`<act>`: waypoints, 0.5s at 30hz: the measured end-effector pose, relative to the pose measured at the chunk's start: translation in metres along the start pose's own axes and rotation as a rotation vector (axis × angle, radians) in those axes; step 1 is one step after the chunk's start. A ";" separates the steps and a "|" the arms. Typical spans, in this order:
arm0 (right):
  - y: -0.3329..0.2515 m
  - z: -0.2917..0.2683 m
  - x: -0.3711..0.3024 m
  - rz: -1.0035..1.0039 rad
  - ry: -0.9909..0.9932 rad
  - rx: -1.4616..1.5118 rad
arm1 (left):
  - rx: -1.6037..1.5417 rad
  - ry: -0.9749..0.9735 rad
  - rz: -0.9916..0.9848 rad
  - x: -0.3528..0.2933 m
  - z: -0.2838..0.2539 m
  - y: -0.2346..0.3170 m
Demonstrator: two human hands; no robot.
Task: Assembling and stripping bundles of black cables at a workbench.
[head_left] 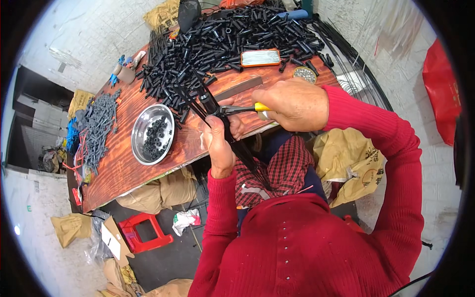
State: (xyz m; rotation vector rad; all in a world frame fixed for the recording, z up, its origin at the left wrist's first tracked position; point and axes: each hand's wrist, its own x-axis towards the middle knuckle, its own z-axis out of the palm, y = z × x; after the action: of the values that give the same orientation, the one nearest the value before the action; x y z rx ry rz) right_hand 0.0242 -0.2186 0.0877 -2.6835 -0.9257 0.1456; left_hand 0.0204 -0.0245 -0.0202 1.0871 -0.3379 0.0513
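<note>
My left hand (220,143) grips a bundle of thin black rods (198,101) that slants from the table edge down over my lap. Yellow-handled pliers (242,109) are held in my right hand (294,104), and their metal jaws touch the bundle just above my left thumb. Both hands are over the near edge of the wooden table (123,168). A big heap of short black tubes (237,39) covers the table behind them.
A round metal bowl (152,133) holding small black rings sits left of my hands. A grey pile of small parts (96,128) lies at the table's left end. An orange-rimmed tray (261,58) and a round tin (304,74) rest near the tubes. A red stool (143,232) and tan sacks are on the floor.
</note>
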 end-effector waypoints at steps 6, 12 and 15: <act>0.011 -0.010 0.008 0.113 -0.376 0.678 | -0.233 -0.125 -0.080 0.000 -0.012 0.002; 0.010 -0.024 0.004 0.160 -0.601 0.843 | -0.246 -0.110 -0.094 -0.002 -0.010 0.002; 0.011 -0.023 0.003 0.156 -0.593 0.831 | -0.192 -0.111 -0.067 -0.003 -0.004 0.005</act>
State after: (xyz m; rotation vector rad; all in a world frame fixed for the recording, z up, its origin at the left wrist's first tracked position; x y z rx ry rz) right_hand 0.0371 -0.2308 0.1056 -1.9231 -0.5873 1.1300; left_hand 0.0180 -0.0183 -0.0187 0.9117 -0.3984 -0.0996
